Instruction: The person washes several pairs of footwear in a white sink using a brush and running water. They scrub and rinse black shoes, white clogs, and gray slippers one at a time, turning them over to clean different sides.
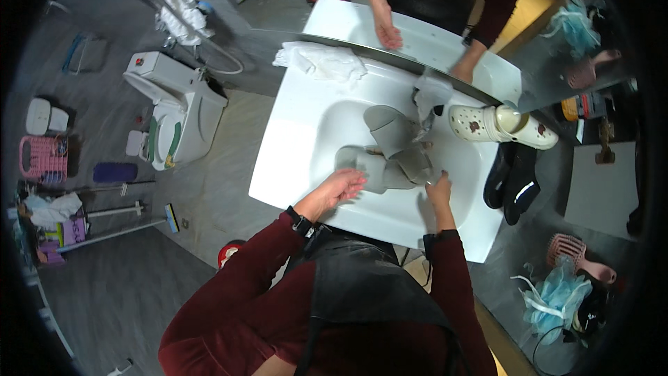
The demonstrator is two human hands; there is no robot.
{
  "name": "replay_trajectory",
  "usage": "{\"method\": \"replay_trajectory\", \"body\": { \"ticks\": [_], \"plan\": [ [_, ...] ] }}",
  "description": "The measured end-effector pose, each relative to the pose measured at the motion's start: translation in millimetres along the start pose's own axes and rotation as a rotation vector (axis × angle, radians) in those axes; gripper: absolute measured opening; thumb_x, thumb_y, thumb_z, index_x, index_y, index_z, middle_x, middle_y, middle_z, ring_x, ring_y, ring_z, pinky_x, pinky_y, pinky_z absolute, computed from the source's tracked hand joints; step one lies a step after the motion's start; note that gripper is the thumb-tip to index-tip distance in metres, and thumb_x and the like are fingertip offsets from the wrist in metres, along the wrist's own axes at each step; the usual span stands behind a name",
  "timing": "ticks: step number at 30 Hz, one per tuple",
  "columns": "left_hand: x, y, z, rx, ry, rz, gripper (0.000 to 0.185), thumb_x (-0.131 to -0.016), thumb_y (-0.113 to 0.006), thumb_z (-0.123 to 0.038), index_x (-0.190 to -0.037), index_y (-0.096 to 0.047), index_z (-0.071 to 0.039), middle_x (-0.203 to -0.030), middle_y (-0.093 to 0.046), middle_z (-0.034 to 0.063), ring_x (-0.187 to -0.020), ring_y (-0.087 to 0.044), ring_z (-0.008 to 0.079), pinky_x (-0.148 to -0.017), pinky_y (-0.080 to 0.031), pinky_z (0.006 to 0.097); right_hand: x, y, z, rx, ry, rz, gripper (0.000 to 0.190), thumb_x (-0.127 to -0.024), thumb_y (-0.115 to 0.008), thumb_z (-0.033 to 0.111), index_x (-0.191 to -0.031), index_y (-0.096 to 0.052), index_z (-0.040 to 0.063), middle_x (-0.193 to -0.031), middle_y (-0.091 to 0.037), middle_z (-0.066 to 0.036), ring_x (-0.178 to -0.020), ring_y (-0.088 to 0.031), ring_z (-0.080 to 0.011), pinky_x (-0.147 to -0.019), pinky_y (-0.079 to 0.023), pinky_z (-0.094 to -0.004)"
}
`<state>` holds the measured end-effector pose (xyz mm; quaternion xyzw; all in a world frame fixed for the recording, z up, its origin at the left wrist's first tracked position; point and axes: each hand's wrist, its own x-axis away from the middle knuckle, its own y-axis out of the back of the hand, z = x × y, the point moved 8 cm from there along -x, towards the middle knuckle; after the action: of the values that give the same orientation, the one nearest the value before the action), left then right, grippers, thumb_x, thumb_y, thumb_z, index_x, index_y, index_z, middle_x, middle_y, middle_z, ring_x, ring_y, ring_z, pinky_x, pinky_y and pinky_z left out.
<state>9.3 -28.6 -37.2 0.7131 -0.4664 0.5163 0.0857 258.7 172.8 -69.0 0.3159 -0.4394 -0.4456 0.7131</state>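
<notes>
Two grey slide slippers (389, 128) lie in the basin of a white washbasin (282, 167). My left hand (343, 188), palm partly up and fingers loosely bent, is at the near left side of the slippers; nothing shows in it. My right hand (440, 188) is at their right, its fingertips close to the grey sole; whether it grips anything cannot be told. Behind the slippers, a small cloth or bag (433, 95) hangs at the faucet, which is mostly hidden. A crumpled white cloth (326, 61) rests on the basin's back left corner.
Cream clogs (475, 124) sit on the right rim, beside black shoes (522, 183). A pink hairbrush (569, 250) and a blue mesh sponge (558, 295) lie at the right. A mirror (433, 26) stands behind the basin. A toilet (177, 109) and a squeegee (171, 218) are at the left.
</notes>
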Motion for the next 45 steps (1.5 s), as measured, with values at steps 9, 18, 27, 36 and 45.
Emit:
{"method": "replay_trajectory", "body": {
  "ticks": [9, 18, 27, 36, 45],
  "plan": [
    [-82.8, -78.6, -56.6, 0.252, 0.025, 0.014, 0.024, -0.095, -0.052, -0.030, -0.106, -0.056, -0.009, -0.098, -0.059, 0.0047, -0.091, -0.058, 0.0145, -0.077, -0.051, 0.0309, -81.0, -39.1, 95.7, -0.942, -0.140, 0.013, 0.024, -0.091, -0.056, 0.021, -0.074, -0.060, 0.005, -0.067, -0.059, -0.003, -0.059, -0.053, -0.0098, -0.051, -0.040, -0.0273],
    [-118.9, -98.5, -76.9, -0.710, -0.749, -0.664, 0.040, -0.081, -0.071, -0.032, -0.098, -0.059, 0.002, -0.080, -0.063, 0.0151, -0.070, -0.060, 0.0281, -0.061, -0.048, 0.0419, -34.4, -8.7, 86.8, -0.609, 0.093, -0.163, 0.026, -0.089, -0.059, 0.023, -0.102, -0.054, 0.001, -0.087, -0.058, -0.010, -0.080, -0.057, -0.0228, -0.073, -0.047, -0.0359],
    [-118.2, -81.7, -80.0, -0.228, -0.572, -0.143, 0.057, -0.078, -0.074, -0.042, -0.110, -0.064, 0.004, -0.103, -0.068, 0.0133, -0.091, -0.064, 0.0236, -0.081, -0.048, 0.0387, -29.7, -42.4, 95.1, -1.055, -0.052, 0.209, 0.026, -0.087, -0.066, 0.024, -0.103, -0.056, 0.007, -0.085, -0.057, 0.002, -0.067, -0.046, -0.0069, -0.054, -0.038, -0.0254],
    [-142.4, -146.7, -53.3, -0.412, -0.174, -0.044, 0.043, -0.093, -0.057, -0.041, -0.114, -0.060, -0.003, -0.103, -0.064, 0.0083, -0.091, -0.058, 0.0147, -0.076, -0.048, 0.0326, 2.1, 28.8, 71.6, -1.043, 0.177, 0.122, 0.029, -0.089, -0.063, 0.011, -0.115, -0.054, 0.002, -0.096, -0.061, -0.001, -0.081, -0.053, -0.0081, -0.069, -0.042, -0.0221],
    [-79.7, -165.7, -84.9, -0.997, -1.017, -0.321, 0.031, -0.089, -0.058, -0.030, -0.086, -0.064, 0.001, -0.085, -0.063, 0.0272, -0.073, -0.059, 0.0455, -0.062, -0.046, 0.0537, 4.7, -4.9, 50.7, -1.445, -0.493, -0.087, 0.043, -0.089, -0.061, 0.046, -0.105, -0.060, 0.006, -0.103, -0.061, 0.001, -0.085, -0.053, -0.0137, -0.062, -0.040, -0.0254]
  ]
}}
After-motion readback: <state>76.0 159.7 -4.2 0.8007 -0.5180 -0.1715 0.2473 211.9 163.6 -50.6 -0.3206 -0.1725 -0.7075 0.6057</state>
